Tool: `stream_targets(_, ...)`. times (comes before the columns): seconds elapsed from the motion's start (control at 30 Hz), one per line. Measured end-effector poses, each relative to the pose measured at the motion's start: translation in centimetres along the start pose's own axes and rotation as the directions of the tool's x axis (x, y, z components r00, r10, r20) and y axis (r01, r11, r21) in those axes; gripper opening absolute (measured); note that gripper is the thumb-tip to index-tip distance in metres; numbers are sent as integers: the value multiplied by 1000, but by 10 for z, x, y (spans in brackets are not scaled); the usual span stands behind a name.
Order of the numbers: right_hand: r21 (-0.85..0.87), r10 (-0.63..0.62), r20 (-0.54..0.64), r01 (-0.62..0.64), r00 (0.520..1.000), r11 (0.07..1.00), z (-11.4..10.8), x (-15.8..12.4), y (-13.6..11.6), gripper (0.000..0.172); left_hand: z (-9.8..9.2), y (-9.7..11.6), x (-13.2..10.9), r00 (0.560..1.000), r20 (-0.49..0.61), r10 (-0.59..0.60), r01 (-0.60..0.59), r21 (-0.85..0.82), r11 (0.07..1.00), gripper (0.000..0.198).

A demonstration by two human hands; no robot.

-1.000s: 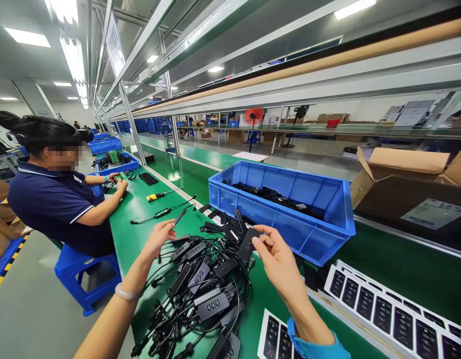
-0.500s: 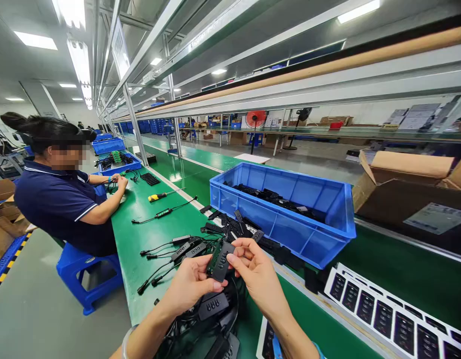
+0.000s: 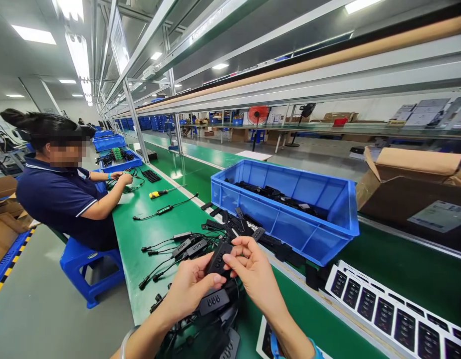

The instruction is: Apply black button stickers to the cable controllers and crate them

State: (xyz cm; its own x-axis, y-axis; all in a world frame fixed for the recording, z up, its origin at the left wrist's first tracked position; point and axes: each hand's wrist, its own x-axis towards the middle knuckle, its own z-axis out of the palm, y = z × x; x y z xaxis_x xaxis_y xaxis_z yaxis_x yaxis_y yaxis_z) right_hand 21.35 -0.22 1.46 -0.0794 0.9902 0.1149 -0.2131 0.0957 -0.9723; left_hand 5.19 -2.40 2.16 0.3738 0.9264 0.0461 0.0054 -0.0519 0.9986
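Between both hands, over the green workbench, is a small black controller case with shaped openings in its face. My left hand grips its lower left end between thumb and fingers. At its right edge, the thumb and fingertips of my right hand pinch it. Below my hands lies a pile of similar black cases with cables, partly hidden by my wrists. More cabled cases rest to the left. Loose black plastic parts are heaped just beyond my fingers.
A blue bin holding black parts stands behind the heap. White sheets of black labels lie at right, near an open cardboard box. A yellow-handled screwdriver lies farther off. A co-worker sits at left.
The green circuit board seen at the case's left side is now covered, and the case's black face has turned and closed over it. Both hands keep hold. The co-worker's hands have shifted slightly.
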Motion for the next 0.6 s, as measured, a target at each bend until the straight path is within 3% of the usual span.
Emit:
stream_targets(0.17,-35,-4,184,10,983,999,-2,1,0,42,-6,1,-7,992,-34,124,-105,342,934,27)
stream_targets(0.37,-339,-74,115,110,991,934,-5,7,20,48,-10,-4,-6,994,43,97,-104,578,809,27)
stream_targets(0.4,-448,-86,123,133,989,884,-10,11,25,47,-14,-5,-3,995,42,86,-94,606,790,29)
stream_targets(0.47,-702,-132,113,173,985,691,-26,22,36,41,-31,-10,6,997,20,81,-70,718,692,40)
stream_targets(0.53,-874,-190,54,138,980,466,-48,35,48,36,-57,-17,19,994,-28,107,-29,864,502,60)
stream_targets(0.57,-915,-208,11,94,978,393,-59,40,54,38,-72,-21,28,991,-60,116,12,926,378,66)
stream_targets(0.6,-934,-215,-33,46,976,354,-71,46,61,40,-88,-25,38,988,-101,117,59,946,318,68)
